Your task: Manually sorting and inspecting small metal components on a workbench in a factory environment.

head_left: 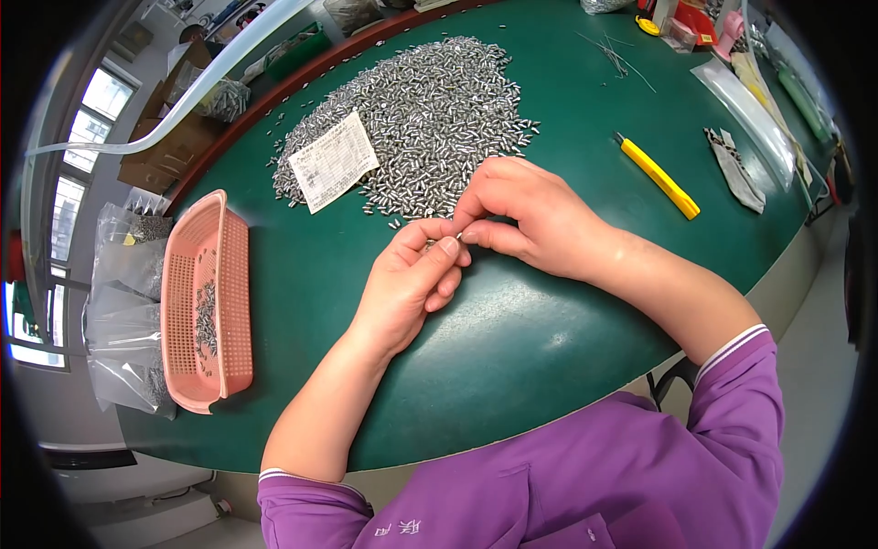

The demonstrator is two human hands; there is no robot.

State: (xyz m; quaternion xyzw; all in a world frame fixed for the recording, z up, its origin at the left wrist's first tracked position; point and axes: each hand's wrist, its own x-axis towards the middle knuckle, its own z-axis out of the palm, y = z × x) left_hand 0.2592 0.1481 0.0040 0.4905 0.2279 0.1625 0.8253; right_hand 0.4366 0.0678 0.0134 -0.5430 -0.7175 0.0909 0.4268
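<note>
My left hand (412, 279) and my right hand (521, 215) meet over the green table (512, 348), fingertips together. Between them they pinch a small silvery metal piece (459, 236), mostly hidden by the fingers. Just beyond the hands lies a large heap of small silvery metal pieces (430, 114), with a printed paper slip (334, 162) resting on its left side. Which hand bears the piece cannot be told apart; both thumbs and forefingers close on it.
A pink slotted plastic basket (206, 306) with several metal pieces inside sits at the table's left edge. Clear plastic bags (128, 311) hang beside it. A yellow utility knife (658, 176) lies to the right, with a folded cloth (736, 169) and clear sleeves beyond.
</note>
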